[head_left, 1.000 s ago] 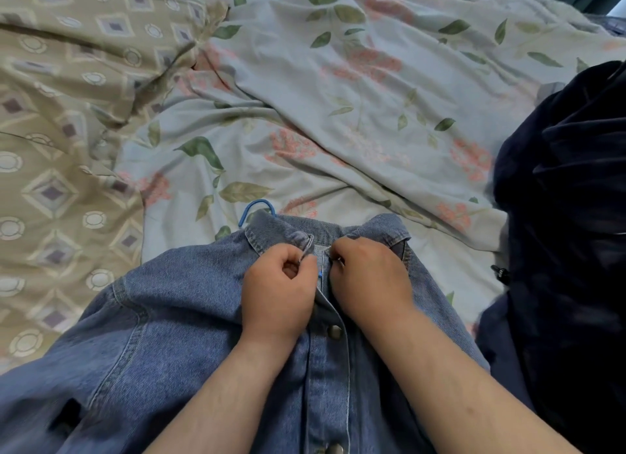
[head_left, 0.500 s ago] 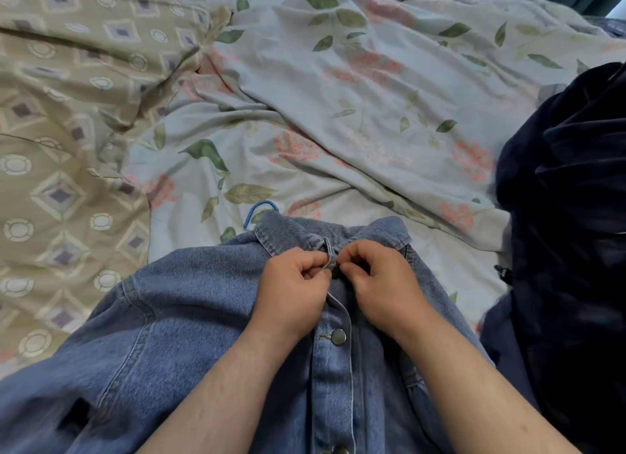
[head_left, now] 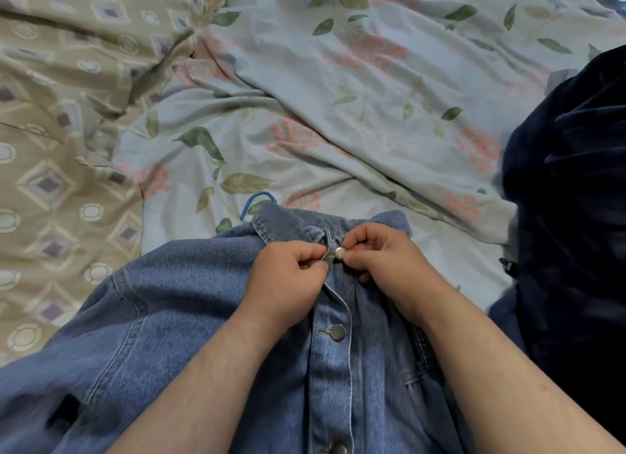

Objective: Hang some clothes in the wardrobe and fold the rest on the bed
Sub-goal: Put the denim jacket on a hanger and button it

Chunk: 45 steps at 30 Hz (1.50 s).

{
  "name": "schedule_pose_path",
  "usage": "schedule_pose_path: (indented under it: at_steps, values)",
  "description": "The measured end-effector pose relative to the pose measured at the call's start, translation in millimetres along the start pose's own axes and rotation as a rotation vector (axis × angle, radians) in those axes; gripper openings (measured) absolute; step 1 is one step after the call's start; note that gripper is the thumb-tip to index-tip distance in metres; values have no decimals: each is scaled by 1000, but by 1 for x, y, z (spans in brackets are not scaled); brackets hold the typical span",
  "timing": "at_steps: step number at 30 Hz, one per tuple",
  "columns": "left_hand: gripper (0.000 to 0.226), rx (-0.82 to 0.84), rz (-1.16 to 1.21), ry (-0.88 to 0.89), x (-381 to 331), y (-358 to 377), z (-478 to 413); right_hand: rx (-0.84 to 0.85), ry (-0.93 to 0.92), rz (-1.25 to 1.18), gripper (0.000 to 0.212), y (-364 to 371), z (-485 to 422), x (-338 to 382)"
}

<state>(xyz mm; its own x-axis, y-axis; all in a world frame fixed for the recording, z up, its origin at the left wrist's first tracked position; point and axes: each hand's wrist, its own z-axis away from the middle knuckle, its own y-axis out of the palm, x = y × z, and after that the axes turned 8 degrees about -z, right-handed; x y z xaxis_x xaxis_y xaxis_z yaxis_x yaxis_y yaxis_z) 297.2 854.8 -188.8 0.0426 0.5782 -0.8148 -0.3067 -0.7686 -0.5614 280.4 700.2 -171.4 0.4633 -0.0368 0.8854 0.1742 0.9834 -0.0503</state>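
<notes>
The denim jacket (head_left: 189,335) lay front-up on the bed, on the floral duvet (head_left: 338,91), with its collar pointing away from the person. A blue hanger hook (head_left: 259,197) came out just beyond the collar, so the jacket seemed to be already on its hanger. Two metal buttons below the hands were closed. The top button (head_left: 339,253) at the collar was between the two hands and, as far as I could judge, not yet through its hole.

The left hand (head_left: 288,274) had its fingers curled and pinched the edge of the placket just left of that button. The right hand (head_left: 386,260) had its fingers together around the button side of the cloth, with the thumb and first finger touching the button. Both hands therefore were clamped on the jacket.

In my judgement the task was at an early stage: this one jacket was nearly ready for the wardrobe, but it was still on the bed. To the right of the fingers a dark navy garment (head_left: 576,216) lay in a heap, not folded and not hung; what kind of garment it was I could not tell.

The denim looked thick and stiff, mid-blue, with pale stitching along the seams, and its left sleeve spread out to the near left of the fingers.
</notes>
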Motion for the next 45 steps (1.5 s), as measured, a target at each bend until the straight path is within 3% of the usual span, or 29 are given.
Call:
schedule_pose_path:
  at_steps: [4, 8, 11, 15, 17, 23, 29, 37, 41, 45]
  values:
    - [20, 8, -5, -2, -2, -1, 3, -5, -12, -25, 25, 1, -1, -3]
    - [32, 58, 254, -184, -8, -1, -1, -31, -29, -39, 24, 4, -1, -8]
    - [26, 72, 298, -245, -10, 2, -6, -43, -29, -37, 24, 3, 0, -8]
    - [19, 41, 272, -255, -10, 5, -10, -43, 4, -41, 23, 3, 2, -5]
    - [13, 18, 229, -241, -8, 9, -10, -58, 34, -108, 12, 4, 3, -2]
    - [10, -64, -17, -145, -3, 16, -1, -109, 26, 6, 24, 10, 1, -4]
    - [10, -142, -80, -125, -5, 20, 9, -91, 95, -37, 31, 9, -5, -4]
    - [22, -184, 91, -166, -9, 25, 14, -54, 116, -88, 26, 9, -4, -6]
    - [24, -189, 193, -247, -10, 23, 11, -73, 14, 38, 21, 8, -1, -13]
    - [21, -172, 214, -270, -10, 21, 9, -85, -56, -22, 16, 7, 4, -18]
